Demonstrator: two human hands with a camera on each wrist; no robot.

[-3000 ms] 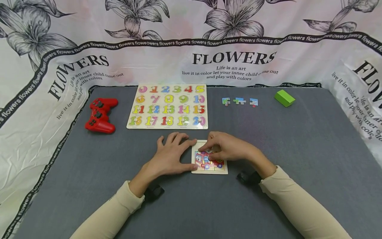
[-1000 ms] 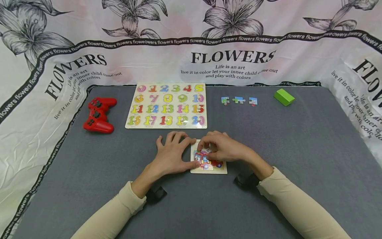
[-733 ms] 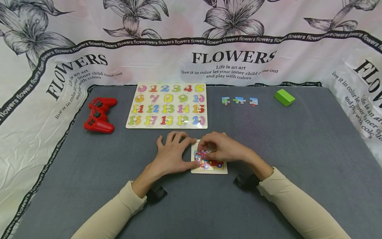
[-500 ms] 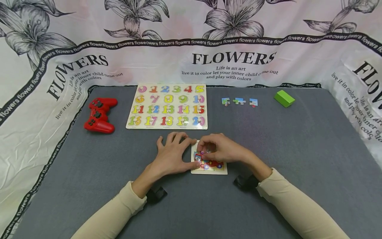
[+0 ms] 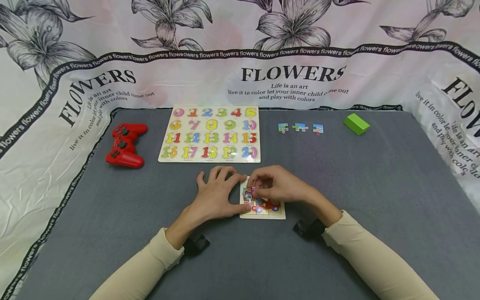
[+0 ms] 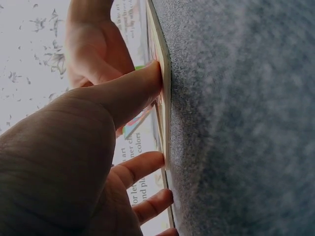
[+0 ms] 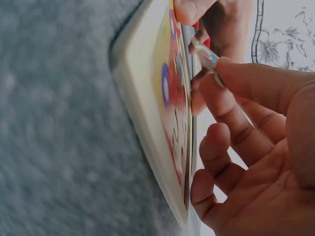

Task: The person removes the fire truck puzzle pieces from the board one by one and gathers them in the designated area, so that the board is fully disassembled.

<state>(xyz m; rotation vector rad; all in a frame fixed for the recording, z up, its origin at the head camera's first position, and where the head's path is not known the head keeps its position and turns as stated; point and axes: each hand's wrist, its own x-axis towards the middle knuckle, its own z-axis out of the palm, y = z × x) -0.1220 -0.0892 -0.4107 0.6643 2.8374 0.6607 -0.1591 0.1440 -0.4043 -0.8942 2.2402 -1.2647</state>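
Observation:
A small jigsaw puzzle board [image 5: 262, 216] with a light wooden frame and a red vehicle picture lies flat on the grey table. My left hand [image 5: 215, 196] is spread along its left side; the thumb [image 6: 147, 78] presses on the frame's lower left while the fingers touch the far left edge. Between thumb and forefinger, my right hand [image 5: 283, 183] pinches a jigsaw piece [image 7: 205, 54], held tilted above the board's left part. In the left wrist view the piece [image 6: 138, 120] stands partly behind my left thumb. My right hand hides the board's upper part in the head view.
Behind the puzzle lies a number board [image 5: 210, 131]. A red game controller [image 5: 125, 145] is at the left. Three loose jigsaw pieces [image 5: 300, 127] sit in a row at the back right, beside a green block [image 5: 356, 124]. A flower-print cloth [image 5: 202, 79] hangs behind.
My right fingers have drawn in from an outstretched reach and moved slightly left. The pinched piece has come up and tilted off the picture. My left hand stays nearly still on the board.

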